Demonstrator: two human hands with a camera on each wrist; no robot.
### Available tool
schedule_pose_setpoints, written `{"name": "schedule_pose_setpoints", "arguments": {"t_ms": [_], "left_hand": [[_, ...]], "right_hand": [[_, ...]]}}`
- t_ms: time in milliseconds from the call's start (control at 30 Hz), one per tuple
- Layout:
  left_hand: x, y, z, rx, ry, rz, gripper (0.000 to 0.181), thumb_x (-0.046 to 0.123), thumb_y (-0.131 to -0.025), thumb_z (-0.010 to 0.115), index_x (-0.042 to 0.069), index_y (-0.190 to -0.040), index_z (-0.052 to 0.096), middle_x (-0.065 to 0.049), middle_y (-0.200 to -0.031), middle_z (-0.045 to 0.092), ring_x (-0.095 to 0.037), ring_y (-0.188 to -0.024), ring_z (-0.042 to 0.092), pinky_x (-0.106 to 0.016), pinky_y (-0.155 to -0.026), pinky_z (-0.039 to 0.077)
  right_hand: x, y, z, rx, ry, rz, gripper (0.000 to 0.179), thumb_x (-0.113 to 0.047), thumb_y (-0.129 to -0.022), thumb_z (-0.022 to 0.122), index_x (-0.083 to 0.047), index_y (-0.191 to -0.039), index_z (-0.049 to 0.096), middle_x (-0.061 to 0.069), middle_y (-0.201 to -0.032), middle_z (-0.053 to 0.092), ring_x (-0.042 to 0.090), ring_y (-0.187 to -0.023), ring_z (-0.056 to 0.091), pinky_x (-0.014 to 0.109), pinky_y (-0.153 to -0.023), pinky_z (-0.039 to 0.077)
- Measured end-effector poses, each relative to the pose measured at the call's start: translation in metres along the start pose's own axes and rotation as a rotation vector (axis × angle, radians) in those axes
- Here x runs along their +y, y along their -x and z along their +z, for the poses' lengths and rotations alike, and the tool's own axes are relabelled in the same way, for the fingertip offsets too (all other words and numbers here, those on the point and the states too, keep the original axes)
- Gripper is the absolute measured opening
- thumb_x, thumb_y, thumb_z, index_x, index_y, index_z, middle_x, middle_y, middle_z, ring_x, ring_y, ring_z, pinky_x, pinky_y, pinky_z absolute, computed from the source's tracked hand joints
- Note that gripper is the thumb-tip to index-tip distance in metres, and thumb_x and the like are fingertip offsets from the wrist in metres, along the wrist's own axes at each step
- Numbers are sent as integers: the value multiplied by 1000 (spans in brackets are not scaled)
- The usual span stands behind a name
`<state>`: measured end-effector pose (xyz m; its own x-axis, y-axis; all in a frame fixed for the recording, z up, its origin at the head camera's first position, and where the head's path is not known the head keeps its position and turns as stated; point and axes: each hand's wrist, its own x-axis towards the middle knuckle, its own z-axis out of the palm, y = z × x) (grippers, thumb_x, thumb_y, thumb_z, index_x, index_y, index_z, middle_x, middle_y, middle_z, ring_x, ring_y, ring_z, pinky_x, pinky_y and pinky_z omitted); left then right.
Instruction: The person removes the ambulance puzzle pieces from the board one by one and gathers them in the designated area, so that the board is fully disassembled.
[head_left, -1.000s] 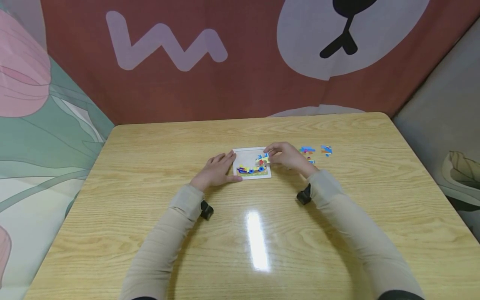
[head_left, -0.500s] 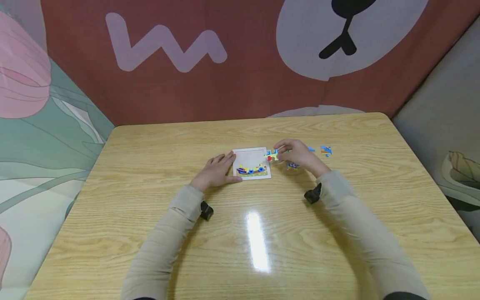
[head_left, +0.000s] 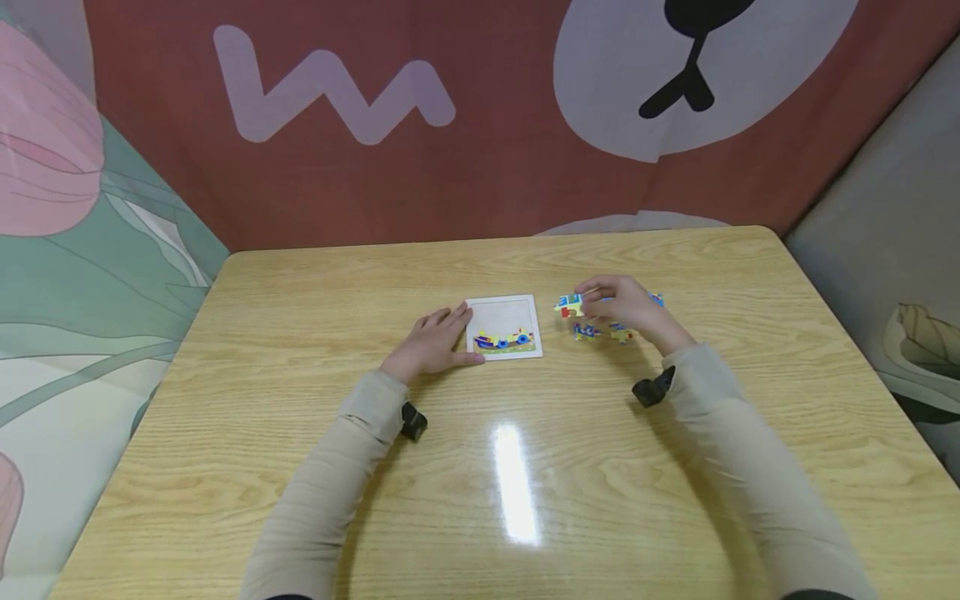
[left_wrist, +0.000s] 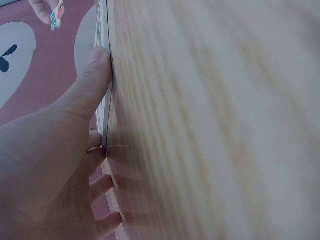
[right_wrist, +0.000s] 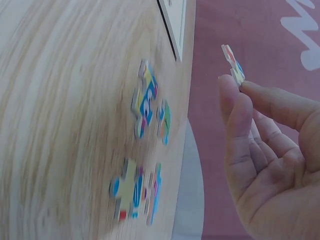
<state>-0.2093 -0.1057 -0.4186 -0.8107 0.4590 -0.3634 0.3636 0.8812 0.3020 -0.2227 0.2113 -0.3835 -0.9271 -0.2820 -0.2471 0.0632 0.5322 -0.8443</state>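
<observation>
My right hand (head_left: 626, 304) pinches a jigsaw puzzle piece (head_left: 570, 305), yellow with red and blue, above the table to the right of the puzzle frame. In the right wrist view that piece (right_wrist: 233, 65) shows nearly edge-on between thumb and fingertips. The white puzzle frame (head_left: 537, 321) lies flat, with joined colourful pieces (head_left: 504, 341) along its near side. At its left edge rests my left hand (head_left: 433, 342), thumb at the near corner and fingers spread along the side. The left wrist view shows the thumb (left_wrist: 95, 75) against the frame's edge.
Loose puzzle pieces lie right of the frame, among them a blue-and-yellow one (right_wrist: 146, 102), a green-and-orange one (right_wrist: 164, 121) and a pale yellow one (right_wrist: 128, 190). The wooden table (head_left: 360, 283) meets a patterned wall at its far edge.
My right hand has lifted away from the frame and moved right, carrying the yellow puzzle piece from over the frame to above the loose pieces. The left hand has stayed put.
</observation>
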Motion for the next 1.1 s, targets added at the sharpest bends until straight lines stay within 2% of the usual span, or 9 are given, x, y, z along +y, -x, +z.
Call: {"name": "schedule_pose_setpoints", "arguments": {"t_ms": [67, 233, 500, 700, 833, 1000, 1100], "left_hand": [[0, 0, 0, 0, -1, 0, 91, 62, -90, 48, 16, -155, 4, -1, -163, 0, -29, -151, 5, -52, -122, 8], [-1, -1, 1, 2, 2, 1, 91, 63, -90, 48, 16, -155, 4, -1, -163, 0, -29, -151, 5, -52, -122, 8], [-1, -1, 2, 4, 1, -1, 92, 64, -90, 47, 17, -155, 3, 0, -163, -1, -28, -151, 5, -51, -122, 8], [-1, -1, 1, 0, -2, -6, 92, 64, -90, 47, 17, -155, 2, 0, -163, -2, -28, -151, 4, -51, -122, 7], [0, -1, 1, -3, -1, -10, 92, 63, -90, 47, 17, -155, 2, 0, -163, -2, -28, -151, 3, -51, -123, 6], [-1, -1, 1, -5, 22, -7, 91, 63, -91, 47, 17, -155, 2, 1, -163, -2, -27, -151, 2, -50, -123, 4], [0, 2, -1, 3, 36, 2, 93, 64, -89, 48, 16, -155, 5, 0, -163, 0, -29, -151, 4, -51, -123, 5]], "right_hand": [[2, 2, -4, -1, -12, 3, 40, -9, -94, 57, 7, -130, 51, 26, -117, 59, 3, -76, 64, 30, -78, 58], [9, 8, -13, 5, 33, 23, 43, -12, -95, 56, 5, -133, 49, 29, -125, 55, 6, -84, 65, 33, -83, 58], [20, 16, -28, 10, 60, 58, 45, -16, -96, 56, 2, -137, 48, 29, -129, 54, -5, -80, 62, 32, -85, 57], [29, 21, -39, 24, 56, 80, 45, -15, -97, 54, 2, -138, 46, 28, -129, 54, -7, -79, 61, 36, -86, 56], [36, 25, -46, 38, 57, 89, 45, -15, -97, 54, 4, -138, 45, 27, -129, 54, -9, -79, 60, 34, -85, 57], [44, 31, -54, 48, 78, 98, 47, -18, -97, 55, 4, -139, 44, 23, -128, 56, -13, -81, 57, 28, -84, 56], [48, 35, -58, 50, 77, 108, 47, -17, -98, 54, 3, -139, 44, 12, -118, 62, -14, -82, 57, 28, -85, 57]]}}
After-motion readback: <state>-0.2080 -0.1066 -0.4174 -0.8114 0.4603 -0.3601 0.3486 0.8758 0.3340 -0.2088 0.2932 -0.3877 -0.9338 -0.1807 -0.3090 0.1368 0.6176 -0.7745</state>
